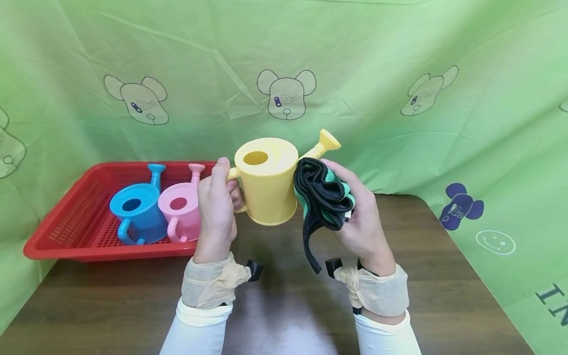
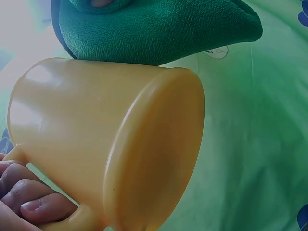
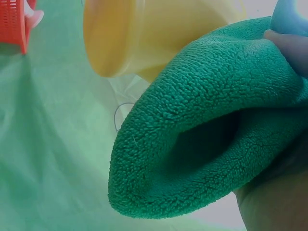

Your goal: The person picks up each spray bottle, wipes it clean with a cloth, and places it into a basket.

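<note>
A yellow watering can (image 1: 271,192) is held upright above the table, its spout pointing right. My left hand (image 1: 217,207) grips its handle, the fingers curled through the loop as the left wrist view shows. In my right hand (image 1: 361,217) is a bunched green cloth (image 3: 192,86) with a dark side and dark edging. That cloth lies against the can's right side, under the spout, and one dark strip of it hangs down. Part of the right hand's fingers is hidden behind the folds.
On the left of the wooden table (image 1: 133,301) stands a red plastic basket (image 1: 66,251). Inside it are a blue watering can (image 1: 148,222) and a pink watering can (image 1: 188,217), side by side. A green printed curtain (image 1: 355,59) hangs behind the table and along its right side.
</note>
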Demonstrator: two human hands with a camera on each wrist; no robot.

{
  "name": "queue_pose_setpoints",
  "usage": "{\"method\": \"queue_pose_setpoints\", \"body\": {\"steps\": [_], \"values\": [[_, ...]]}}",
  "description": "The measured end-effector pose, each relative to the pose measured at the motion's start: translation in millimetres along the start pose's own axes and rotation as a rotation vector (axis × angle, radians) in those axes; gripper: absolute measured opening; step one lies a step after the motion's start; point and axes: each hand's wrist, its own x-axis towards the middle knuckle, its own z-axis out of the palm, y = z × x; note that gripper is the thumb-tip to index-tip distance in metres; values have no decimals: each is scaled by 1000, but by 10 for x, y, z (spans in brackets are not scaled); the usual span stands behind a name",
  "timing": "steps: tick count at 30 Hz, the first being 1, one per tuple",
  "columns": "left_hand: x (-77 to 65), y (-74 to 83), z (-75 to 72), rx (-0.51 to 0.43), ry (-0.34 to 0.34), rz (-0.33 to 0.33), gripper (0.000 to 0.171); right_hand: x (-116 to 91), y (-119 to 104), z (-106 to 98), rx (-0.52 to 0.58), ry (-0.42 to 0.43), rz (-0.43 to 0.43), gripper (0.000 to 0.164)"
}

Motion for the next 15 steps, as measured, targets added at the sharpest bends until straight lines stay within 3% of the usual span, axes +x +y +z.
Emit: {"method": "queue_pose_setpoints", "body": {"steps": [15], "values": [[-14,4,6,-46,11,19,59,-1,-8,10,-10,-37,33,69]]}}
